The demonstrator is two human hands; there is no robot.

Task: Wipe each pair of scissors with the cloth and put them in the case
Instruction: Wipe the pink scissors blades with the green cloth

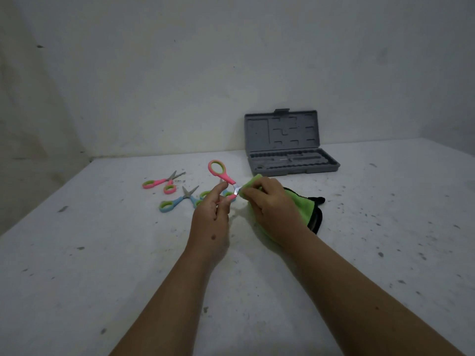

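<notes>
My left hand (212,214) pinches a pink pair of scissors (218,172) by its handles, one green-lined loop sticking up. My right hand (270,204) grips a green cloth (305,209) with black trim, folded round the scissors' blades, which are mostly hidden. On the table behind lie another pink pair (162,182), a blue pair (177,201) and a further blue pair (205,194) partly hidden by my left hand. The grey case (290,145) stands open at the back, lid upright against the wall.
The white table (102,278) is speckled with dark marks and reaches a pale wall at the back. Its left edge runs diagonally past the loose scissors.
</notes>
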